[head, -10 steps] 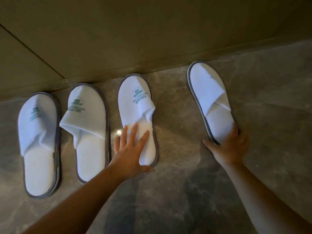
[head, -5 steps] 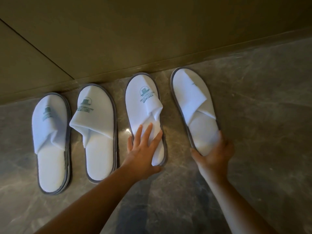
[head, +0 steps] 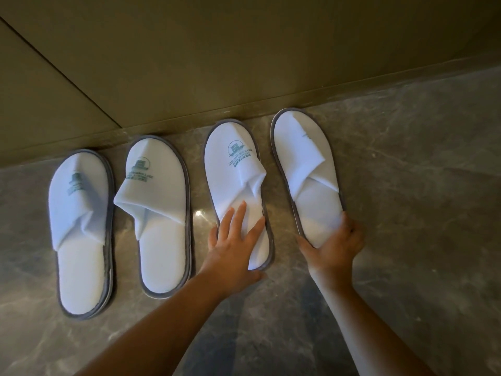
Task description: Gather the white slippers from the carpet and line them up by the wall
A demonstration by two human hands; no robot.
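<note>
Slippers sit in a row on the shiny marble floor (head: 406, 185), four of them, with their toes pointing at the wall (head: 244, 63). Each one is white with a grey edge.

The first slipper (head: 81, 226) is far on the left, with a green picture on its top. The second slipper (head: 162, 213) lies just beside it and has green words and a picture too. Its toe is close to the strip at the bottom of the wall.

The third slipper (head: 238, 180) also has a green picture and words. The left hand (head: 233, 245) lies flat on the heel part of it. The fingers (head: 238, 215) of that hand are straight and a little spread, pressing down on the white cloth. The thumb is down by the heel edge.

The fourth slipper (head: 306, 169) is on the right end, near the third one but not touching it. It leans a bit, with its toe tipped toward the left. The right hand (head: 333, 245) holds it at the heel. The thumb is on the left side of the heel and the other fingers curl around the right side, pinching the heel between them.

Both bare arms reach in from the bottom. The floor is grey-brown with pale lines, and a small bright spot of light shines between the second and third slippers.
</note>
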